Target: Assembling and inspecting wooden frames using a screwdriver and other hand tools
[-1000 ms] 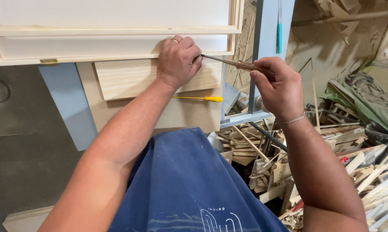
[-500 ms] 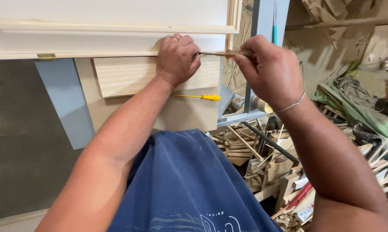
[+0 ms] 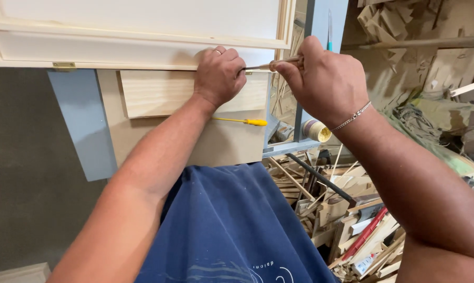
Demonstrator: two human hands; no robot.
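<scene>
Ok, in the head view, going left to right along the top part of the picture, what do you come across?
Brass hinge → left hand pressed on the pale wooden frame → wooden-handled tool → right hand gripping it → heap of wood offcuts.

Both arms reach forward, left grip point(image 3: 218, 76) and right grip point(image 3: 321, 78) clenched (knuckles up).

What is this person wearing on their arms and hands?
Both forearms are bare, with no sleeves or gloves. The left hand has a ring on one finger. The right hand has a thin silver chain bracelet at the wrist.
</scene>
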